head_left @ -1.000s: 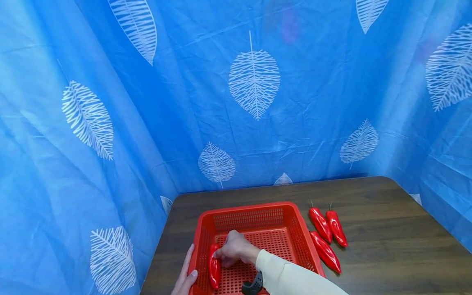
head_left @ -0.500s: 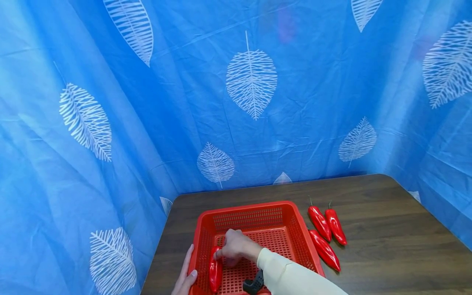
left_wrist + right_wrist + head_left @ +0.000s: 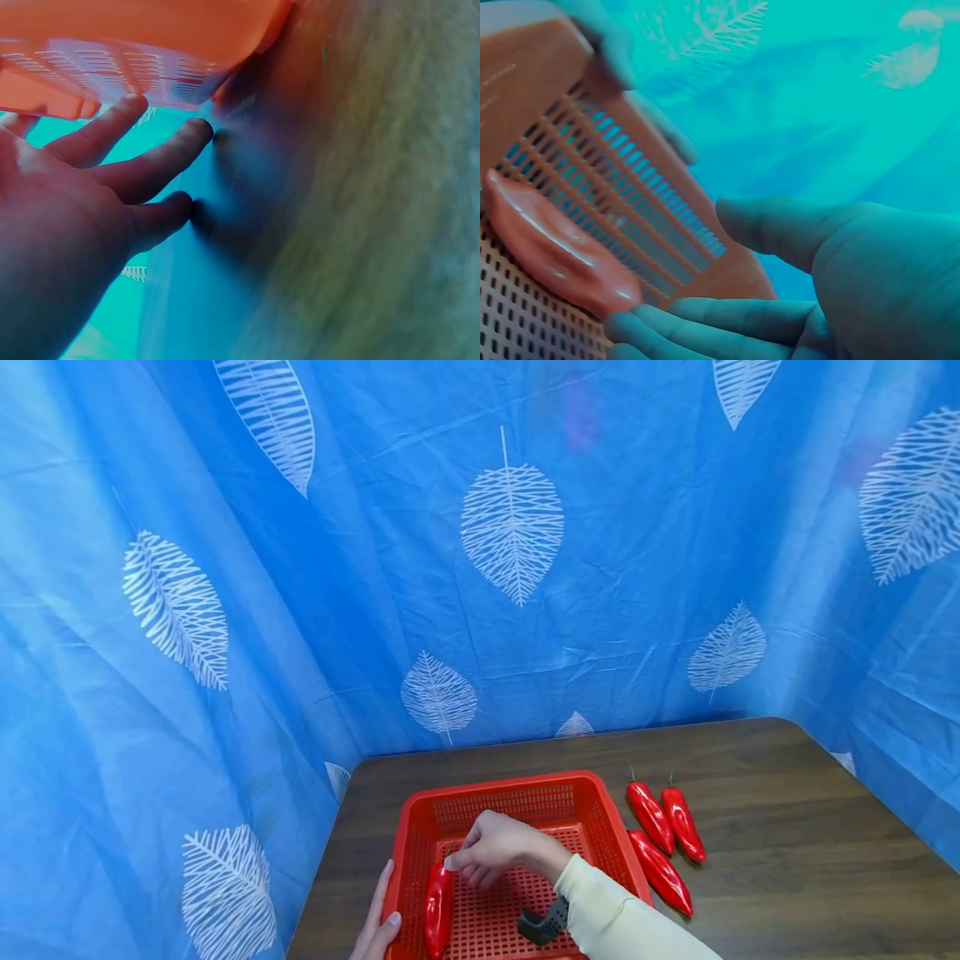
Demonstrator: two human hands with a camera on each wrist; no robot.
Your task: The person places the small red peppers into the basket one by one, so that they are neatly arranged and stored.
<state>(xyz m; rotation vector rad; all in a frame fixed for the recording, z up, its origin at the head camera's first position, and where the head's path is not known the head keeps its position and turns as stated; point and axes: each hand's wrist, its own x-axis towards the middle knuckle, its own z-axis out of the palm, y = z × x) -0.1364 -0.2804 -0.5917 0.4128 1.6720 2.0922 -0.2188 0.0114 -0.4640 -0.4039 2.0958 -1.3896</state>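
Head view: a red pepper is lying lengthwise on the floor of the red basket, just beside the left wall.
Right hand: it is hovering at the pepper's far end; in the right wrist view, thumb and fingers are standing apart, not closing round anything. Whether the fingertips are touching the pepper is hard to tell from these angles.
Left hand: it is resting against the basket's left side from outside, fingers stretching out straight and spread, thumb lying by the rim.
Tabletop: one pepper and a second pepper are lying side by side to the right of the basket; a third pepper is lying nearer the person, just beside the basket's right wall.
Laying down: the step in hand seems to be settling the pepper along the wall. Doing it well is probably a matter of letting its full length rest on the mesh, then lifting the fingers straight up so that none is dragging or rolling the smooth skin.
Basket side: light, even pressure from the left hand is likely serving best, steadying without tipping.
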